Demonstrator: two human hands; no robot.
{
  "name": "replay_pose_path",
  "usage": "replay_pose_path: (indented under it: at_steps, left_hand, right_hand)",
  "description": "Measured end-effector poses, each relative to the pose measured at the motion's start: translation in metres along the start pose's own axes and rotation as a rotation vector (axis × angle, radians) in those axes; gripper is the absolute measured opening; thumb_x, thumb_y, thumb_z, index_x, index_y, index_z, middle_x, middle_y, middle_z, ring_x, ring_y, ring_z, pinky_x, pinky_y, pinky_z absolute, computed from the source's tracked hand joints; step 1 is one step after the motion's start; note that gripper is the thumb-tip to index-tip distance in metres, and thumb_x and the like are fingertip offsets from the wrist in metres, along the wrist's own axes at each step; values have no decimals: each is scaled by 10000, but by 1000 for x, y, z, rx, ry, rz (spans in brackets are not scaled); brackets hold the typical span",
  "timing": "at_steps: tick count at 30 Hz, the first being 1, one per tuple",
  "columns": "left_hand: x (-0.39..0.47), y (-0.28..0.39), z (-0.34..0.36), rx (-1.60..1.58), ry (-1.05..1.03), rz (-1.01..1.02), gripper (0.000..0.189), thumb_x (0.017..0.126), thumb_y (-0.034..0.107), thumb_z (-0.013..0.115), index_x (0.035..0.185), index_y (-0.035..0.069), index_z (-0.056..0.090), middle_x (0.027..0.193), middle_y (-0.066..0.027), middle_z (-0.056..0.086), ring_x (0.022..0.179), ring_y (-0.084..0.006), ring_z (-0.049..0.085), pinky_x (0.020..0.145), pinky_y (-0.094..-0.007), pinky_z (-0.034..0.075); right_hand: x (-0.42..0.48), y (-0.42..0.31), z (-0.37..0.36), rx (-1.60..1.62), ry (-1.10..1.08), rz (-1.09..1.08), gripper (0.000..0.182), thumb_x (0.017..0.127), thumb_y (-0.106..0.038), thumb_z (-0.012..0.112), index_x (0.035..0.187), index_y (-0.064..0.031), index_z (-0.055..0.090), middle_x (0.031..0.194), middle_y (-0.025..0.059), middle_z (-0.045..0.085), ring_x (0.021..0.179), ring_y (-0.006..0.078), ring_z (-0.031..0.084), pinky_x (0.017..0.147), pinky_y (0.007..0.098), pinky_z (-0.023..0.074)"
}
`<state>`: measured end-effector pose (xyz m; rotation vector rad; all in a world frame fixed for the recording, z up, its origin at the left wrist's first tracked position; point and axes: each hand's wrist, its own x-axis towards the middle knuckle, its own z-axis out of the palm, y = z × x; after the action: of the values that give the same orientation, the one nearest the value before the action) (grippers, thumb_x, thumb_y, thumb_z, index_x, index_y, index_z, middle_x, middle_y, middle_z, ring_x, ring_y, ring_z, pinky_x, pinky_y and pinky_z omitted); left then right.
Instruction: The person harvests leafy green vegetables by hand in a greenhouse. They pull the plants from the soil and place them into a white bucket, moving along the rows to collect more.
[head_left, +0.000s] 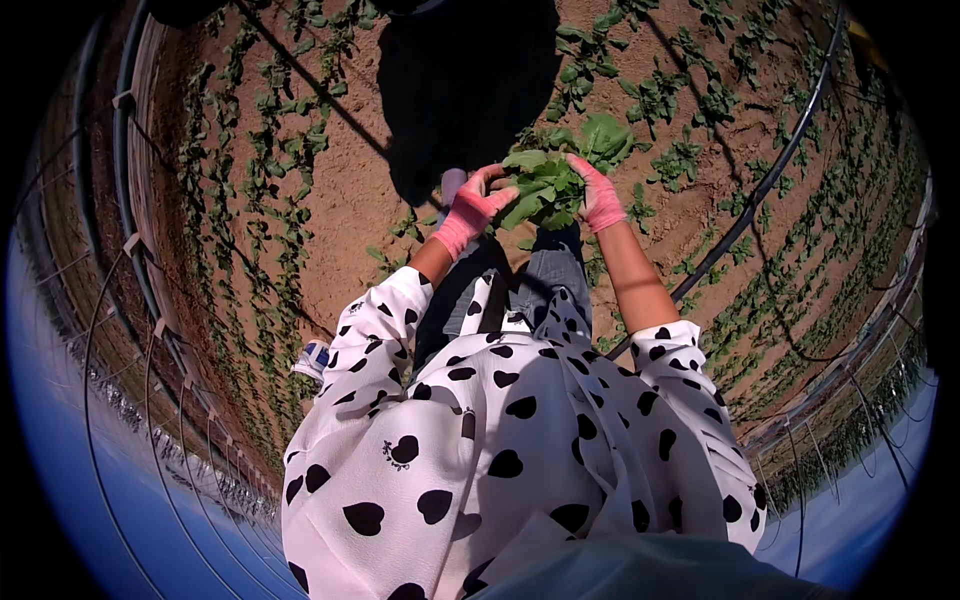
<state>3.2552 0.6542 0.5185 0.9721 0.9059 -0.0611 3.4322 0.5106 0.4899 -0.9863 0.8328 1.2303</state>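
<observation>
A bunch of leafy greens (544, 187) is held between my two hands, in front of my legs and above the soil. My left hand (480, 204), in a pink glove, grips its left side with thumb and fingers. On the right side, my right hand (596, 193) grips the leaves, also in a pink glove. A broad, bright leaf (604, 139) spreads just beyond my right fingers; whether it belongs to the bunch I cannot tell. The stems are hidden by leaves. A rounded purple thing (453, 182) shows behind my left hand, its kind unclear.
Rows of low leafy plants (281, 150) grow in brown soil (349, 187) on the left, with more plants (679, 161) on the right. A dark hose or pipe (754, 202) crosses at right. Rails (124, 142) and thin hoops line the left side. A blue-and-white object (312, 358) lies by my left elbow.
</observation>
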Motion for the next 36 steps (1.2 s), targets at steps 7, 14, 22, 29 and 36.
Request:
replay_pose_path:
  at_steps: [7,14,22,29,36]
  left_hand:
    - [49,-91,-74,158,90,-218,227,868,142,634,1048,4,619,914,-8,627,771,-72,557,698,-223,456]
    - [98,-152,-148,255,318,-385,95,854,138,637,914,65,644,749,14,622,601,-68,529,494,-230,429]
    - [132,-266,-205,317,421,-399,55,816,75,627,837,29,648,729,3,622,654,-83,546,623,-250,457]
    - [205,-266,-186,503,369,-363,125,845,115,631,940,38,662,787,7,636,685,-81,557,641,-238,467]
    - [274,-227,-210,566,493,-299,201,820,193,635,986,91,685,887,-44,693,803,-131,635,761,-276,486]
  right_hand:
    - [75,12,-46,-238,49,8,347,773,-152,744,1060,5,628,998,81,650,880,202,629,781,340,529]
    - [167,73,-96,-621,-11,-1,515,732,-206,794,1125,34,566,1025,69,635,888,157,582,774,308,473]
    - [178,92,-34,-1020,-77,96,346,753,-267,772,878,29,642,799,53,665,725,148,590,685,308,478]
    - [199,125,-64,-992,-397,-155,249,810,-242,702,904,-15,662,840,71,695,780,156,645,704,300,486]
    - [219,155,-90,-1597,-350,-188,432,777,-388,663,1049,-57,612,801,131,660,816,313,627,746,366,490]
